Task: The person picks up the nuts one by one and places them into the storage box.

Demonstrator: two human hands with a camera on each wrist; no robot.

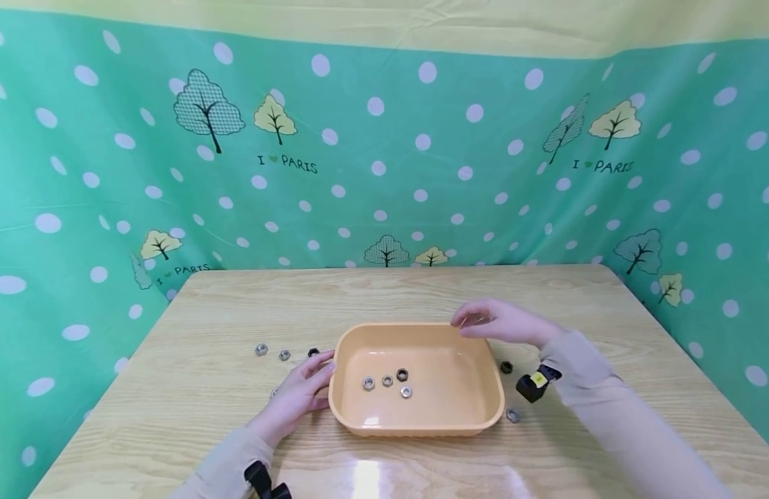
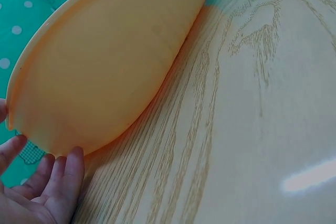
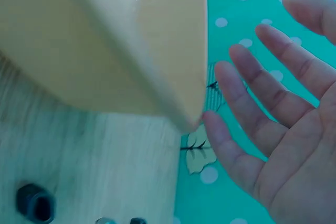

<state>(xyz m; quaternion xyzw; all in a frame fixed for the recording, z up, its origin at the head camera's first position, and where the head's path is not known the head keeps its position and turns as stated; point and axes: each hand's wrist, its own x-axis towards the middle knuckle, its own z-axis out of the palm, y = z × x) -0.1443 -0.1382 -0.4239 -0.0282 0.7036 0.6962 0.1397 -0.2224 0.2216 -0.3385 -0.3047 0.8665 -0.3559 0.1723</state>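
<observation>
While the left hand point(image 1: 299, 394) sets extended fingers against the left end of the tan tray point(image 1: 446, 378), loose nuts point(image 1: 284, 355) lie on the surface point(image 1: 191, 388) to either side, with four more nuts point(image 1: 387, 380) inside. Beyond, right hand point(image 1: 501, 323) at the far right corner: fingers loosely spread, nothing held, contact uncertain. Step in hand reads as positioning the tray; next move probably calls for a surer hold there, tray level so its contents don't slide.
</observation>
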